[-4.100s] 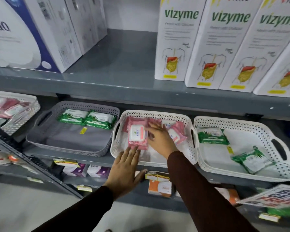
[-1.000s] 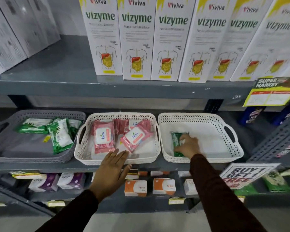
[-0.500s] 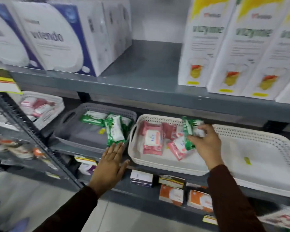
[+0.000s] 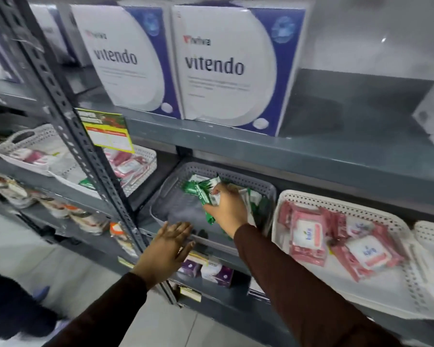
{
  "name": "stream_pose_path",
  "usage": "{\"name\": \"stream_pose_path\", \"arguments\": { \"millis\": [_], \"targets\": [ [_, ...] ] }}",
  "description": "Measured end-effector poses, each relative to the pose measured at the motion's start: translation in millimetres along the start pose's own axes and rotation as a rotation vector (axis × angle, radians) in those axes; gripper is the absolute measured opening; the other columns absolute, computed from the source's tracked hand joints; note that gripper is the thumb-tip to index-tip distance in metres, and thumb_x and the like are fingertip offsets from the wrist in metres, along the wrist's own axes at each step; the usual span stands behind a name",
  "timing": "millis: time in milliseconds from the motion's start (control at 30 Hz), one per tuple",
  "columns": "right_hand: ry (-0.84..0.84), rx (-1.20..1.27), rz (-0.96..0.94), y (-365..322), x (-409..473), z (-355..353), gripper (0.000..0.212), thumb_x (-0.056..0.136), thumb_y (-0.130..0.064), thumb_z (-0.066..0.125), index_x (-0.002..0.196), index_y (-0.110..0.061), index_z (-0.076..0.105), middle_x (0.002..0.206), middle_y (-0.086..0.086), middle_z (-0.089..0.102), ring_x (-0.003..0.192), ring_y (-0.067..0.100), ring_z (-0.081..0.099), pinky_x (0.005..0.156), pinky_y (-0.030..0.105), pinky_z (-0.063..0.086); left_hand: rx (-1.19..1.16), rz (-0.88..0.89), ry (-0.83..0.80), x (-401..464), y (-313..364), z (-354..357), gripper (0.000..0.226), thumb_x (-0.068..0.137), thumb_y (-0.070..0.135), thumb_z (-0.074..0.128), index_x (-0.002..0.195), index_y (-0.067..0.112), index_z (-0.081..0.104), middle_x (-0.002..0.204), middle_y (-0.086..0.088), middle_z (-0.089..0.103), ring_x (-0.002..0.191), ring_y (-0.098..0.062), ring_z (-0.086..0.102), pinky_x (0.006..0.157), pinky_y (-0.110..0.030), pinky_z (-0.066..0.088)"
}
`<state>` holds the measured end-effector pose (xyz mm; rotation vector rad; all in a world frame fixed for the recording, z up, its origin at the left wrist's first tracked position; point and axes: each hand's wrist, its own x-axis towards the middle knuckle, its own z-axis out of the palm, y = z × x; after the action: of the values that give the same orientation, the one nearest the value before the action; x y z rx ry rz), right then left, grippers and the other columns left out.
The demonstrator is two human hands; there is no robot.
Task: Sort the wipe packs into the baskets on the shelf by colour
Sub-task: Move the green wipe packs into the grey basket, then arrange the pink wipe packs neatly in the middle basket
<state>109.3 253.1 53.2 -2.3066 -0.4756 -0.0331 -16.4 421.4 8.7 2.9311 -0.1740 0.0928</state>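
Change: half a second ago the green wipe pack [image 4: 203, 195] was held over the white basket of pink packs; now it is over the grey basket [image 4: 266, 194], and the view has swung left.
Right hand [image 4: 227, 209]: reaches forward from a dark brown sleeve, fingers curled around the green pack, pinching it from the right side, thumb nearest the camera.
Left hand [image 4: 167, 249]: flat, palm down, fingers spread and straight, gripping nothing; it lies at the front lip of the shelf just before the grey basket's near rim.
Green pack's lie: tilted, long axis running from upper left to lower right, its upper end toward the back of the basket. Whether it touches the basket floor cannot be told.
Grey basket: holds other green packs, at the back behind the hand and along its right side, partly hidden.
White basket [image 4: 336, 204]: just right of the grey one; holds pink wipe packs [image 4: 308, 237] with white labels, lying overlapped.
Far-left basket [image 4: 149, 156]: white, behind the shelf upright [image 4: 68, 103]; pink packs inside, blurred.
Upper shelf: two white and blue Vitendo boxes [image 4: 226, 63] side by side.
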Motion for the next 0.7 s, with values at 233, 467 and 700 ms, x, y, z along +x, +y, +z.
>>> {"name": "stream_pose_path", "arguments": {
  "millis": [233,467,700],
  "targets": [
    [-0.235,-0.518,0.077,-3,22,50,0.051,0.098,-0.053,0.043,0.132,-0.018,0.058,0.157,0.018,0.030,0.145,0.041,0.021,0.115,0.068,0.008,-0.003,0.051,0.135,8,-3,-9,0.043,0.101,0.045,0.033,0.115,0.025,0.068,0.116,0.005,0.071,0.113,-0.013,0.060,0.120,-0.041,0.018],
    [0.306,-0.294,0.170,53,-47,-40,0.027,0.092,-0.034,0.056,0.115,-0.027,0.069,0.123,0.004,0.067,0.119,0.032,0.055,0.099,0.047,0.043,-0.110,0.093,0.130,48,58,-12,0.045,0.102,0.041,0.035,0.063,0.021,0.047,0.055,-0.003,0.053,0.058,-0.024,0.056,0.083,-0.035,0.047],
    [0.318,-0.233,0.480,178,-123,-180,0.044,0.077,0.006,0.067,0.110,-0.022,0.073,0.112,0.009,0.075,0.096,0.029,0.070,0.083,0.026,0.051,-0.573,0.158,0.092,97,191,11,0.009,0.090,0.020,0.061,0.097,0.015,0.063,0.091,-0.003,0.062,0.076,-0.021,0.061,0.067,-0.025,0.042]
  ]
}}
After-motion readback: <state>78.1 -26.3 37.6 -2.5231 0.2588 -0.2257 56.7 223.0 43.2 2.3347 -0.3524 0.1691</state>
